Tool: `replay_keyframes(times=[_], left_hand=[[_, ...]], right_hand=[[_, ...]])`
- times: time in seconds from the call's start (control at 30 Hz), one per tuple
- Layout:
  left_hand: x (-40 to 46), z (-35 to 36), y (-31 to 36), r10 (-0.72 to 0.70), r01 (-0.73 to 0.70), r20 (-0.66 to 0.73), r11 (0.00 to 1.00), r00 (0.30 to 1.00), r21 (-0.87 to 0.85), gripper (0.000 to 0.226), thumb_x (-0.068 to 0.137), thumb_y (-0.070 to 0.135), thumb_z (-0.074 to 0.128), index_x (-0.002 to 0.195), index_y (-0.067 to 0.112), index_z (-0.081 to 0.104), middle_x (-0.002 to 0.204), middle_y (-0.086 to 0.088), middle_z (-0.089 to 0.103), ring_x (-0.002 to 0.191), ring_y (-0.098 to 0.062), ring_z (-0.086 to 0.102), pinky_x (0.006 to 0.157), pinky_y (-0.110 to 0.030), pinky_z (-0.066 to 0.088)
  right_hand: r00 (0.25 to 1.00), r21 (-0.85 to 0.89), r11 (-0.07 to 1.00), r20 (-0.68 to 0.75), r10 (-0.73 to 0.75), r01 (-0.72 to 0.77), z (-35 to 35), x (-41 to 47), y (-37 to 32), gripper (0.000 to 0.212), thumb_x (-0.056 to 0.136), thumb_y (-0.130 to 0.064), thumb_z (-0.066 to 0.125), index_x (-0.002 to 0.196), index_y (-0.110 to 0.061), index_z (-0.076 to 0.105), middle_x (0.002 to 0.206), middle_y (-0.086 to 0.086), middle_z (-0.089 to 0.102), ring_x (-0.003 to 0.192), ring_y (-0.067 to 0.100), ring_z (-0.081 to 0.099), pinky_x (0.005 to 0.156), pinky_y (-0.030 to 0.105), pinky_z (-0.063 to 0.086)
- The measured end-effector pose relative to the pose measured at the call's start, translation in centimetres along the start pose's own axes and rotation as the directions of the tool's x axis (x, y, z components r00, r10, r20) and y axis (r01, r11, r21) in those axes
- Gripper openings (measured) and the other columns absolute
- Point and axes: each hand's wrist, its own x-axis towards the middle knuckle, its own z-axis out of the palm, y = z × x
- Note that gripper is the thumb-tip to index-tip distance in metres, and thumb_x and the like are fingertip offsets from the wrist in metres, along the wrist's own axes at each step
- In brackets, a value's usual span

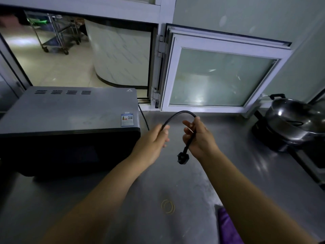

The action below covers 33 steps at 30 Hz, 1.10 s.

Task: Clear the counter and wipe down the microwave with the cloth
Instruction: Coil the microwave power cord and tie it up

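A grey microwave (70,110) with a dark front stands on the steel counter (184,176) at the left. Its black power cord (177,115) arches between my two hands, just right of the microwave. My left hand (154,140) grips the cord near the microwave's side. My right hand (198,136) holds the cord's other end, and the black plug (183,157) hangs below it above the counter. A purple cloth (228,228) lies at the counter's front edge, partly hidden by my right forearm.
A yellow rubber band (168,206) lies on the counter near the front. A steel wok on a black cooker (292,124) stands at the right. Behind the counter a white-framed window (221,76) hangs swung open beside a pass-through opening (88,55).
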Motion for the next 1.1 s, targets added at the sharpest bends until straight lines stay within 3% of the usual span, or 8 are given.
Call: replay_keyframes(times=[0.07, 0.17, 0.33, 0.5, 0.67, 0.77, 0.9, 1.1], left_hand=[[0.4, 0.9, 0.8, 0.141, -0.123, -0.079, 0.972, 0.987, 0.199, 0.029, 0.099, 0.031, 0.031, 0.119, 0.026, 0.052, 0.081, 0.004, 0.061, 0.067, -0.014, 0.060, 0.067, -0.032, 0.049], [1.0, 1.3, 0.5, 0.250, -0.155, -0.121, 0.845, 0.961, 0.512, 0.026, 0.099, 0.029, 0.028, 0.104, 0.017, 0.051, 0.077, -0.002, 0.057, 0.066, -0.021, 0.055, 0.056, -0.033, 0.043], [1.2, 1.8, 0.3, 0.202, -0.214, 0.079, 0.836, 0.976, 0.506, 0.018, 0.099, 0.025, 0.033, 0.105, 0.023, 0.049, 0.086, 0.001, 0.057, 0.074, -0.021, 0.058, 0.061, -0.034, 0.046], [0.9, 2.1, 0.2, 0.284, -0.403, 0.294, 0.745, 0.913, 0.532, 0.034, 0.099, 0.030, 0.034, 0.131, 0.036, 0.041, 0.085, 0.005, 0.055, 0.070, -0.014, 0.056, 0.059, -0.030, 0.045], [0.5, 1.8, -1.1, 0.186, -0.228, 0.226, 0.958, 0.956, 0.177, 0.041, 0.094, 0.025, 0.051, 0.131, 0.036, 0.038, 0.078, 0.009, 0.054, 0.071, -0.008, 0.055, 0.064, -0.027, 0.045], [0.2, 1.0, -3.0, 0.105, -0.172, 0.227, 0.939, 0.968, 0.299, 0.033, 0.092, 0.027, 0.054, 0.124, 0.024, 0.044, 0.093, 0.007, 0.059, 0.087, -0.011, 0.060, 0.077, -0.030, 0.050], [0.7, -0.7, -6.2, -0.021, -0.038, 0.159, 0.932, 0.987, 0.361, 0.013, 0.092, 0.025, 0.055, 0.094, 0.014, 0.060, 0.087, 0.001, 0.061, 0.083, -0.017, 0.059, 0.076, -0.037, 0.051], [1.8, 0.0, -4.4, 0.015, 0.021, -0.166, 0.977, 0.986, 0.212, 0.012, 0.088, 0.024, 0.059, 0.083, 0.016, 0.065, 0.074, 0.003, 0.062, 0.071, -0.013, 0.057, 0.066, -0.031, 0.045]], right_hand=[[1.000, 0.106, 0.994, 0.010, 0.019, -0.020, 0.7, -0.1, 0.0, 0.023, 0.096, -0.030, 0.048, 0.082, -0.011, 0.050, 0.084, 0.011, 0.065, 0.059, 0.013, 0.057, 0.046, 0.020, 0.047], [1.000, 0.238, 0.971, 0.013, 0.018, -0.020, 1.0, -0.1, -0.1, 0.028, 0.096, -0.028, 0.047, 0.077, -0.008, 0.051, 0.078, 0.011, 0.062, 0.066, 0.017, 0.061, 0.068, 0.030, 0.057], [0.993, 0.005, 0.997, 0.083, -0.083, 0.083, 1.9, -1.0, 0.1, 0.016, 0.092, -0.021, 0.055, 0.096, -0.006, 0.050, 0.091, 0.010, 0.056, 0.093, 0.024, 0.060, 0.094, 0.039, 0.049], [0.998, -0.137, 0.990, -0.038, -0.045, 0.039, 2.2, -1.5, 0.7, 0.043, 0.086, -0.005, 0.063, 0.120, -0.009, 0.036, 0.106, 0.019, 0.056, 0.092, 0.029, 0.065, 0.086, 0.044, 0.054], [0.993, -0.264, 0.959, -0.035, -0.113, 0.100, 1.9, -2.0, -0.7, 0.012, 0.096, -0.017, 0.050, 0.097, -0.005, 0.051, 0.086, 0.015, 0.062, 0.063, 0.022, 0.069, 0.067, 0.038, 0.059], [0.986, -0.416, 0.899, -0.024, -0.163, 0.139, 1.2, -2.3, -1.8, 0.022, 0.097, -0.029, 0.047, 0.095, -0.010, 0.057, 0.076, 0.012, 0.063, 0.045, 0.018, 0.058, 0.064, 0.039, 0.058], [0.975, -0.420, 0.880, 0.056, -0.216, 0.220, -0.9, -1.6, -3.8, 0.023, 0.097, -0.031, 0.045, 0.110, -0.014, 0.054, 0.069, 0.008, 0.051, 0.037, 0.010, 0.030, 0.040, 0.022, 0.034], [0.984, -0.777, 0.610, 0.175, -0.027, 0.155, -3.1, -0.8, -2.5, 0.041, 0.089, -0.028, 0.059, 0.124, -0.012, 0.047, 0.080, 0.012, 0.057, 0.047, 0.011, 0.040, 0.043, 0.022, 0.037]])
